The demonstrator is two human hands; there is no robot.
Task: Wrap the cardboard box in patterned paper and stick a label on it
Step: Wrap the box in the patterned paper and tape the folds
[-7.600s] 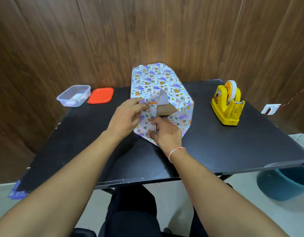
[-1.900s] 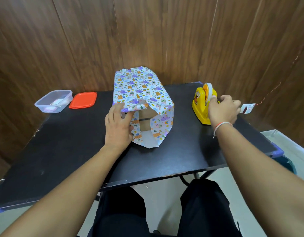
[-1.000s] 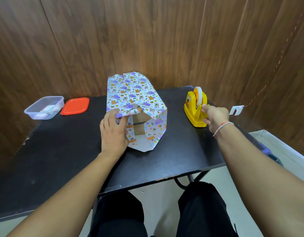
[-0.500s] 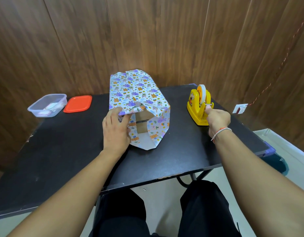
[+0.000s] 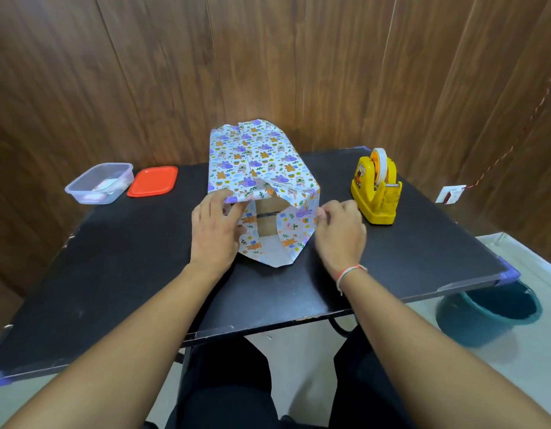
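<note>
On the black worktop (image 5: pixel 113 267) we see the box (image 5: pixel 269 219) standing mid-surface, sheathed in patterned paper (image 5: pixel 255 159) whose near end gapes, bare cardboard showing inside. Our left hand (image 5: pixel 213 232) lies against the paper's left flap, fingers (image 5: pixel 220 201) straight and pressing its upper corner. Our right hand (image 5: pixel 339 232) sits just beside the right flap, thumb and forefinger pinched together; whether they hold a bit of tape we cannot tell. A yellow tape dispenser (image 5: pixel 376 188) stands near, right of the box. At the far left, a clear tub (image 5: pixel 99 182) sits beside its orange lid (image 5: pixel 152 181).
</note>
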